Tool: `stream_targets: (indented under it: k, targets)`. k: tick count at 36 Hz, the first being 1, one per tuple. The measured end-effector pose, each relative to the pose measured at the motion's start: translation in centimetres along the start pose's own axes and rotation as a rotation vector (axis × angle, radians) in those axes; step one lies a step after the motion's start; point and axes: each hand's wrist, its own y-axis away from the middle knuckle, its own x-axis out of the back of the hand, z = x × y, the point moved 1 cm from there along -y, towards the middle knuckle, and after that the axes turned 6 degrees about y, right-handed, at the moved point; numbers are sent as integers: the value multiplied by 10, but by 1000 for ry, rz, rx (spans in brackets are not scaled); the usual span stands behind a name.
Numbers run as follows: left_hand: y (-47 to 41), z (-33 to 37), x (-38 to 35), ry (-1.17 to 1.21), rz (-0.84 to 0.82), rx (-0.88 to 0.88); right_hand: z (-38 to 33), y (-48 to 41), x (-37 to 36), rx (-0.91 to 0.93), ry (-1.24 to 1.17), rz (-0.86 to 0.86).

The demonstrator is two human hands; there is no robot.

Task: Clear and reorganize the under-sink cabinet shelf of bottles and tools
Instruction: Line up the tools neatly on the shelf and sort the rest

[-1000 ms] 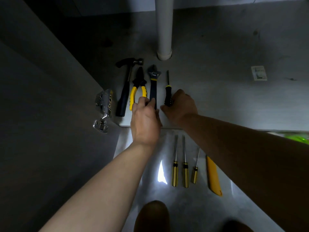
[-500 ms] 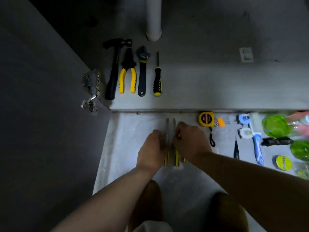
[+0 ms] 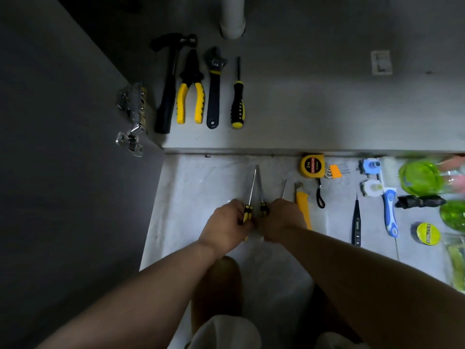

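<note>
The left hand (image 3: 224, 225) and right hand (image 3: 281, 220) have been drawn back from the shelf (image 3: 314, 122); slim screwdrivers (image 3: 251, 187) are now gripped, one in each.

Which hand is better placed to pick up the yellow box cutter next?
Right hand, probably: the yellow box cutter lies just beside it, farther from the left hand. Both grip yellow-handled screwdrivers, though.

yellow tape measure (image 3: 311, 166) face marked "2m" in black, smaller print beside it illegible, round yellow-green tape roll (image 3: 427, 234) lettering blurred, white sticker (image 3: 381, 62) on shelf unreadable
</note>
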Motion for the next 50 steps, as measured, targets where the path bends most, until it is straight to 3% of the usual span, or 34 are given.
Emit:
stream_targets:
  k: [3, 11, 15, 20, 24, 29, 38, 44, 50]
  targets:
    - [10, 3, -1, 73, 29, -57, 7, 1, 13, 51, -136, -159]
    - [24, 45, 11, -37, 180, -394, 18, 35, 85, 296, -313, -483]
    - [20, 83, 27, 75, 294, -473, 16, 47, 126, 385, -427, -560]
    - [-7, 136, 63, 93, 520, -506, 1, 39, 158, 461, -631, -311]
    - [-38, 161, 87, -23, 536, -431, -15, 14, 168, 358, -626, -4]
    - [-68, 184, 97, -169, 524, -304, -31, -18, 179, 261, -501, 214]
    - [-87, 198, 87, -359, 559, -321, -54, -47, 178, 175, -296, 352]
    - [-70, 174, 97, -366, 732, -445, -52, -44, 169, 268, -248, 498]
    - [-67, 140, 106, -342, 524, -467, -53, -36, 153, 538, -141, 637]
